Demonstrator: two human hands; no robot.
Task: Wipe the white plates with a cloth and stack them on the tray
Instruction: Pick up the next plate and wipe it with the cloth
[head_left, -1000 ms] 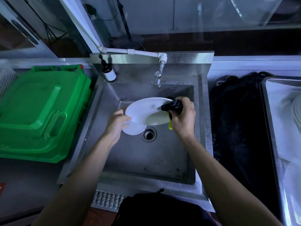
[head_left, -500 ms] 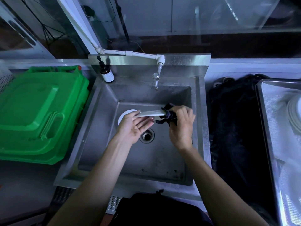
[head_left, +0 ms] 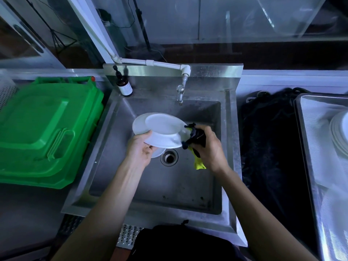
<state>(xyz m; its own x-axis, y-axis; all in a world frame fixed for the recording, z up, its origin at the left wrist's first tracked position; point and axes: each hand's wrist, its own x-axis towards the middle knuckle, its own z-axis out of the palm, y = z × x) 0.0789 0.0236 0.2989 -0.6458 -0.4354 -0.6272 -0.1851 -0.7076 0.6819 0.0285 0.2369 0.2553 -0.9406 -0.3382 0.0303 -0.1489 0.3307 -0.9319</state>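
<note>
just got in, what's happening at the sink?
A person is wiping a white plate over the metal sink. The left hand grips the plate by its near edge, tilted, while the right hand holds a dark and yellow cloth against its right rim. Another plate lies in the basin by the drain. A stack of plates already sits on the tray at right.

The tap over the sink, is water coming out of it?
Off, as far as it shows. No stream falls from the tap into the sink, and the drain looks dry.
</note>
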